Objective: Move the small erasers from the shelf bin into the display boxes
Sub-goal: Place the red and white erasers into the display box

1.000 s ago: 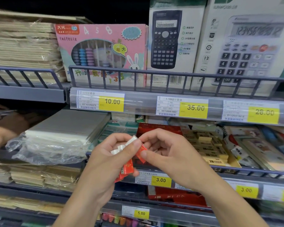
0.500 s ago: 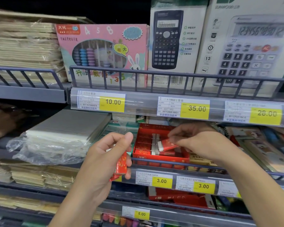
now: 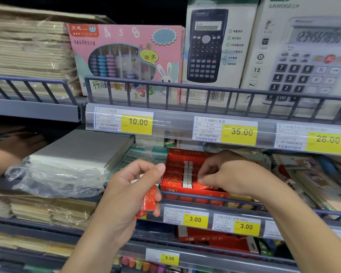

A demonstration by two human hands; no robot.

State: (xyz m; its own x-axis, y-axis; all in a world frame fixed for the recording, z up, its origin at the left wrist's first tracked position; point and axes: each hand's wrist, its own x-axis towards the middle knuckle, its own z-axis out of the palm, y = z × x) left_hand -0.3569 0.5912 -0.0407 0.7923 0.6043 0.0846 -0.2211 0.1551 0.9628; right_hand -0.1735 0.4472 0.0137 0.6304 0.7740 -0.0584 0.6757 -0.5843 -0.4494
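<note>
Red display box sits on the mid shelf, behind the wire rail, w/ rows of red-sleeved erasers packed inside & white ends showing down the centre. Right hand is down in the box's right side, fingers curled, tips pinching an eraser at the front row – the piece itself is mostly hidden under the fingers. Left hand hovers just left of the box, in front of the rail, gripping a small stack of red-wrapped erasers betw thumb & fingers; a bit of white shows near the top of the stack.

Left of the box: teal packs, then a plastic-wrapped grey-white stack. Right of it: yellowish boxes & notebooks. Price tags reading 3.00 below the rail. Shelf above: pink abacus box, two calculator boxes, tags 10.00, 35.00, 28.00. Lower shelf has more red boxes. Another person's arm at far left edge, blurry.
</note>
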